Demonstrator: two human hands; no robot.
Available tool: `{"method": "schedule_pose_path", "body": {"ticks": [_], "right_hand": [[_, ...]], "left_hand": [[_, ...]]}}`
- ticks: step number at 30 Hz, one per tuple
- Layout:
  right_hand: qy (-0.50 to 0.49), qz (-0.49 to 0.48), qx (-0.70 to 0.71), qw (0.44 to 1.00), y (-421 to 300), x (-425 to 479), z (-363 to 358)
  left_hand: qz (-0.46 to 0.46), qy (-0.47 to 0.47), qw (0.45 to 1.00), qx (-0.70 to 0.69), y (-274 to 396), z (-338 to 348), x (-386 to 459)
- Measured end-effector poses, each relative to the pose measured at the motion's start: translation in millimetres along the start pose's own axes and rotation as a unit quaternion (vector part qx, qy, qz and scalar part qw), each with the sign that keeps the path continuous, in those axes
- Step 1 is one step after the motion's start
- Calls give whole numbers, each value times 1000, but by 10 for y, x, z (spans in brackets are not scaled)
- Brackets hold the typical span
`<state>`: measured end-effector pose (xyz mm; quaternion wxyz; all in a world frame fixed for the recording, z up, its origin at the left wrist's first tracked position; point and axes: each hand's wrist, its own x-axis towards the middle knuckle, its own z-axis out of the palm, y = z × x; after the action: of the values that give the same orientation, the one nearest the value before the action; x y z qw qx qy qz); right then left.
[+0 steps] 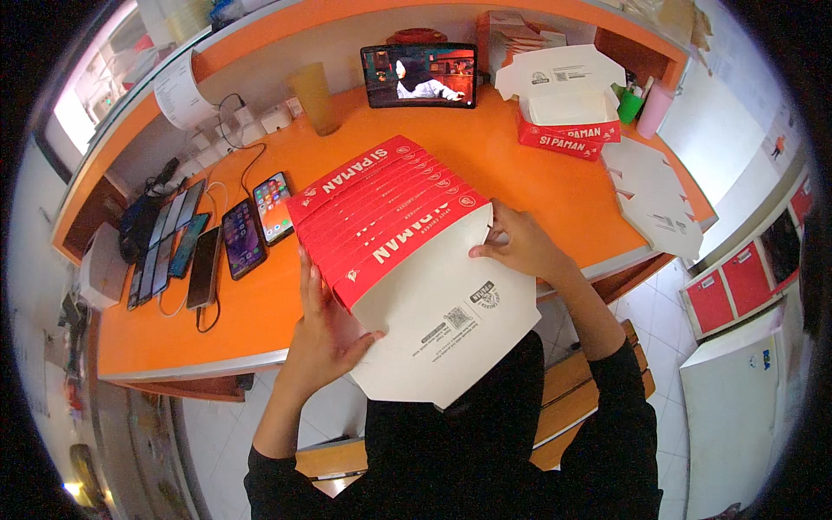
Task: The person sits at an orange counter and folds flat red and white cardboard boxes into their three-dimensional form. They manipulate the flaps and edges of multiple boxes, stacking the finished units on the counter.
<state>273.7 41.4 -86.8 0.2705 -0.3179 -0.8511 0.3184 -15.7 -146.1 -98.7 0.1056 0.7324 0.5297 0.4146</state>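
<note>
Both my hands hold a stack of nested red paperboard food boxes (383,214) at the desk's front edge. The red side walls bear white writing. Toward my body spreads the white inner lid flap (448,331) of the nearest box, printed with dark text and a square code. My left hand (325,331) grips the stack's left side, fingers along the red wall and thumb on the white board. At the right corner, my right hand (520,244) pinches the white edge between thumb and fingers. The fingers behind that corner are partly hidden.
Several phones (244,237) and cables lie left on the orange desk (260,331). A lit tablet (419,75) and a yellowish cup (315,97) stand behind. At right are open red-and-white boxes (565,120), a flat box blank (653,195) and a pink cup (656,110).
</note>
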Motion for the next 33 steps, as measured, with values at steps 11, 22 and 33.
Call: {"method": "schedule_pose_path", "body": {"ticks": [11,22,33], "right_hand": [[36,-53,31,997,-86,42,-301],[-42,-222,69,972,-354,293,-377],[-7,-233,108,966,-222,358,-291]], "left_hand": [[-6,46,999,22,258,-190,119],[106,76,984,123,230,-347,387],[104,75,982,136,293,-373,381]]}}
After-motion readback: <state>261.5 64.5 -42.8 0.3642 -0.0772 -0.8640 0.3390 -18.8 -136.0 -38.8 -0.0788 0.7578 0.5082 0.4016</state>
